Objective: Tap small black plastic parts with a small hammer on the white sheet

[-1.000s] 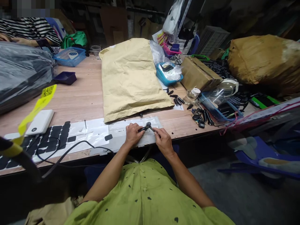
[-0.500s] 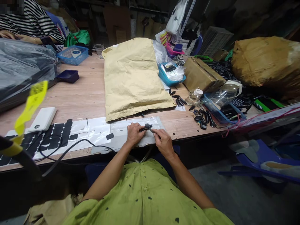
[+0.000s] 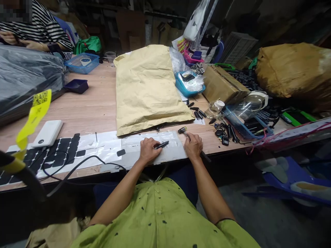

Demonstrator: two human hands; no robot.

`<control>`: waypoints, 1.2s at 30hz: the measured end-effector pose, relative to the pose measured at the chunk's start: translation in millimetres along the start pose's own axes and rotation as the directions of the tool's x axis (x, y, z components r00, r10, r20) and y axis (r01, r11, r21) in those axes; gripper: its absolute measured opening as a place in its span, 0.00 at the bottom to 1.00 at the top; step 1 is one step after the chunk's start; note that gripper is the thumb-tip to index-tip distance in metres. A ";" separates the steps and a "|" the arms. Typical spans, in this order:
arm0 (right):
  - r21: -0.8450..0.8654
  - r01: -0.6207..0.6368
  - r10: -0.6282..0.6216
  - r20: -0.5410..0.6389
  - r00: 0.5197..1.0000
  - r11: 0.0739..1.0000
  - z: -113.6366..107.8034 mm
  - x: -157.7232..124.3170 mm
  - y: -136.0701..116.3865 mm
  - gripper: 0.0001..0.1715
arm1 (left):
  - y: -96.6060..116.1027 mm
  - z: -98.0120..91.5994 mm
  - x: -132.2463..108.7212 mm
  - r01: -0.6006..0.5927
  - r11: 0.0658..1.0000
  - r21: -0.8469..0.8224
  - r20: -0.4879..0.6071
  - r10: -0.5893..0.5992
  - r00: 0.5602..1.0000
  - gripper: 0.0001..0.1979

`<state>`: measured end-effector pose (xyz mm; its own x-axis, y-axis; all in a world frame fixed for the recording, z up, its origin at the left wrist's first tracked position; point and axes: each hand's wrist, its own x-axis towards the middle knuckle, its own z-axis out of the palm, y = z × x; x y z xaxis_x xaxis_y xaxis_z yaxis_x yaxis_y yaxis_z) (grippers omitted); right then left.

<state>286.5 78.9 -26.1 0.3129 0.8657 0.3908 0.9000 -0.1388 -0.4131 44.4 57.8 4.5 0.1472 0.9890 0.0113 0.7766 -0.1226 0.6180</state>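
My left hand (image 3: 149,150) is closed, pinching a slim black piece (image 3: 162,144) over the clear-covered board (image 3: 170,151) at the table's front edge. The exact kind of this piece is too small to make out. To its right, my right hand (image 3: 193,146) wraps round the handle of a small hammer (image 3: 182,130). The hammer's head points away from me and to the left, and the handle end sticks out below my hand. A white sheet with black rounded stickers (image 3: 69,148) lies to the left of the board.
A large tan paper sack (image 3: 147,89) lies just beyond my hands. To the right are loose black pieces (image 3: 198,112), key fobs (image 3: 224,139) and a blue basket (image 3: 232,119). A white power bank (image 3: 48,132) lies left. A person in striped sleeves (image 3: 51,27) sits far left.
My right hand has moved right with the hammer, whose head has left the black piece. My left hand stays in place, still gripping that piece.
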 end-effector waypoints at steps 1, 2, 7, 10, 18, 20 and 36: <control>-0.007 -0.001 0.001 -0.008 1.000 1.000 1.2 -1.1 -1.4 0.18 | -0.9 -0.7 -0.6 -0.010 1.000 0.002 0.007 0.010 1.000 0.12; -0.012 0.001 -0.001 -0.015 1.000 1.000 2.0 -2.1 -3.0 0.18 | -2.1 -1.2 -1.0 -0.021 1.000 0.004 0.014 0.021 1.000 0.11; -0.029 -0.009 0.009 0.011 1.000 1.000 2.5 -3.3 -9.2 0.19 | -8.8 -4.2 -3.5 -0.095 0.995 0.003 0.044 0.095 0.995 0.10; -0.028 -0.013 0.014 0.021 1.000 1.000 2.8 -3.3 -10.0 0.18 | -14.7 -11.4 -8.7 -0.190 0.981 -0.029 0.127 0.193 0.973 0.10; -0.045 0.008 -0.008 -0.003 1.000 0.999 5.6 -4.4 -10.3 0.18 | -31.3 -32.3 -42.8 -0.415 0.904 -0.101 0.321 0.425 0.847 0.12; -0.047 0.006 -0.007 -0.006 1.000 0.999 5.4 -4.5 -10.7 0.19 | -30.9 -30.9 -52.5 -0.442 0.896 -0.044 0.331 0.430 0.840 0.12; -0.046 0.018 -0.019 -0.037 0.999 0.999 11.3 -6.3 -14.8 0.19 | 16.6 -27.5 43.2 0.391 0.920 0.018 -0.119 -0.386 0.915 0.20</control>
<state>267.7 80.9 -31.7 0.3064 0.8498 0.4289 0.9183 -0.1452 -0.3683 46.8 100.8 36.8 -0.2378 0.9619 -0.1347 0.7835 0.2719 0.5588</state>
